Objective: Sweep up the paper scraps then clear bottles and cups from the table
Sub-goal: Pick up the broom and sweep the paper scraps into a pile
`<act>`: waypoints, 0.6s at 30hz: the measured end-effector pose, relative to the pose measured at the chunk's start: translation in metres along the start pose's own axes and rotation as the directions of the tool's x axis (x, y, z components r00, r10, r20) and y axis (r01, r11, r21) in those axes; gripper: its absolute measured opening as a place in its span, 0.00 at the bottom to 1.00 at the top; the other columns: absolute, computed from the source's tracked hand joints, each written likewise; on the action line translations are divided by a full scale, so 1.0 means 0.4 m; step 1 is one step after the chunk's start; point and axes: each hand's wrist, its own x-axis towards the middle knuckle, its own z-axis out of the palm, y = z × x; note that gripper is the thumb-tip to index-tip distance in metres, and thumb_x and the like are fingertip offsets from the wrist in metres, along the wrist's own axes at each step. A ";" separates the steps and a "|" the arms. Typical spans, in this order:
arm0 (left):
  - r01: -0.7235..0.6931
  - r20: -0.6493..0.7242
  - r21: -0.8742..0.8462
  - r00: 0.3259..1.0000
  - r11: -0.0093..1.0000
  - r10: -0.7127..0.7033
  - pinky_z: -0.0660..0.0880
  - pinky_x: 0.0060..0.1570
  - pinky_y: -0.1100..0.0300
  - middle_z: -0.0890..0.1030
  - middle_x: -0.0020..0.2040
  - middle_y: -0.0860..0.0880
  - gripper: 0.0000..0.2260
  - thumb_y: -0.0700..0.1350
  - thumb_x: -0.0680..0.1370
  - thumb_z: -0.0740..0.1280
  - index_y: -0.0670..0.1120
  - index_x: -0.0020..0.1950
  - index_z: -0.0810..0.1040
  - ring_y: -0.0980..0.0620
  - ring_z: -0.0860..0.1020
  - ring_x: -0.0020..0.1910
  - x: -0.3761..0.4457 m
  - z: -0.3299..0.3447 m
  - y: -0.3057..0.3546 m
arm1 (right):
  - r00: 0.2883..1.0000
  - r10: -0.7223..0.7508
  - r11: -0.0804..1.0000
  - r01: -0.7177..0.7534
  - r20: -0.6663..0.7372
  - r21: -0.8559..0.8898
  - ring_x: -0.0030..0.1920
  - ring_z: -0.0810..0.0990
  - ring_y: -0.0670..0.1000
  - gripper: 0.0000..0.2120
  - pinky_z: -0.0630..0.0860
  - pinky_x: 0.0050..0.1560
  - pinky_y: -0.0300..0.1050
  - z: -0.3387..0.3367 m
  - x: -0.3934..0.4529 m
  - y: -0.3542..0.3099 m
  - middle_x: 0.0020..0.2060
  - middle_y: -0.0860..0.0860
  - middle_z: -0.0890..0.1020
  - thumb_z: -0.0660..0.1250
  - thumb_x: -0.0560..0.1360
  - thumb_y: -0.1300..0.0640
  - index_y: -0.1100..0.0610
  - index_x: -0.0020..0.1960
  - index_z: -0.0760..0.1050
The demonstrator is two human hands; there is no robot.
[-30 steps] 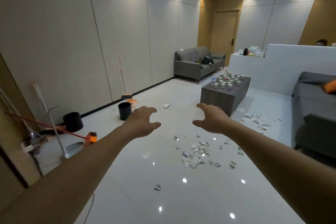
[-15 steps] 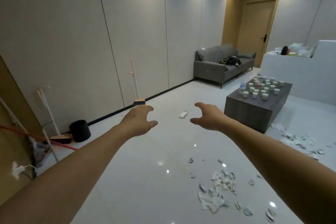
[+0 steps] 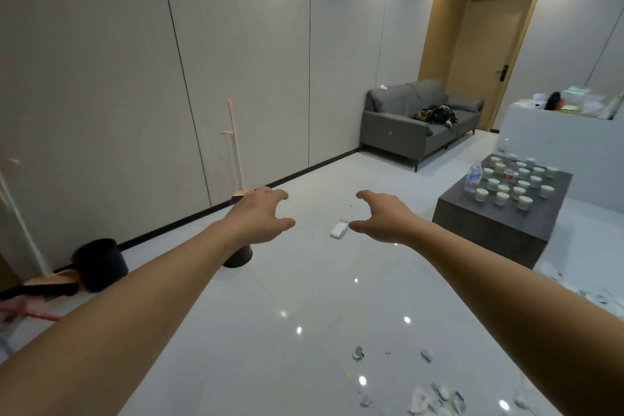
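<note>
Hands, left hand (image 3: pixel 260 218) and right hand (image 3: pixel 383 218), open and empty, reach toward the broom (image 3: pixel 234 149) beside the wall, likely to sweep.

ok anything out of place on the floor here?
Yes. Torn paper scraps litter the floor at lower right, more beside the coffee table. A small white object lies alone mid-floor; I cannot tell what it is. Both hands, left and right, are open and empty.
</note>
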 end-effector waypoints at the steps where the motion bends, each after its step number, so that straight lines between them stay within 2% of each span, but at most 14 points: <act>1: -0.001 0.009 -0.011 1.000 1.000 0.001 0.70 0.60 0.52 0.72 0.66 0.52 0.29 0.62 0.71 0.66 0.54 0.70 0.69 0.49 0.69 0.64 0.079 0.004 -0.037 | 1.000 0.013 1.000 -0.013 0.008 -0.002 0.68 0.72 0.57 0.36 0.72 0.62 0.49 0.008 0.082 -0.007 0.70 0.55 0.73 0.70 0.75 0.45 0.53 0.78 0.60; 6: 0.034 0.052 -0.079 0.998 0.996 -0.030 0.70 0.53 0.55 0.74 0.63 0.50 0.30 0.62 0.71 0.65 0.54 0.70 0.69 0.48 0.72 0.59 0.450 -0.008 -0.189 | 0.998 0.057 0.997 -0.059 0.035 0.054 0.68 0.72 0.57 0.35 0.71 0.63 0.49 0.015 0.474 -0.066 0.70 0.55 0.73 0.69 0.76 0.46 0.54 0.78 0.60; 11: 0.050 0.086 -0.085 0.995 0.995 -0.043 0.71 0.56 0.54 0.73 0.64 0.50 0.31 0.64 0.69 0.64 0.54 0.70 0.69 0.49 0.72 0.61 0.725 0.024 -0.324 | 0.995 0.040 0.997 -0.046 0.091 0.066 0.69 0.71 0.57 0.35 0.71 0.64 0.49 0.062 0.785 -0.107 0.71 0.56 0.73 0.69 0.76 0.46 0.54 0.78 0.61; 15: 0.062 0.129 -0.041 0.990 0.997 -0.056 0.72 0.59 0.48 0.74 0.63 0.48 0.30 0.65 0.68 0.62 0.52 0.66 0.71 0.46 0.71 0.62 0.922 0.083 -0.440 | 0.990 0.024 0.994 -0.039 0.138 0.104 0.69 0.72 0.57 0.35 0.71 0.63 0.48 0.134 1.029 -0.111 0.71 0.57 0.73 0.69 0.76 0.47 0.54 0.78 0.61; 18: 0.109 0.116 -0.027 0.988 0.994 -0.106 0.71 0.61 0.48 0.74 0.62 0.49 0.30 0.65 0.67 0.62 0.54 0.66 0.72 0.46 0.71 0.62 1.077 0.133 -0.534 | 0.987 -0.007 0.994 -0.010 0.158 0.110 0.69 0.72 0.57 0.35 0.72 0.64 0.49 0.195 1.227 -0.100 0.71 0.57 0.73 0.69 0.76 0.47 0.54 0.78 0.60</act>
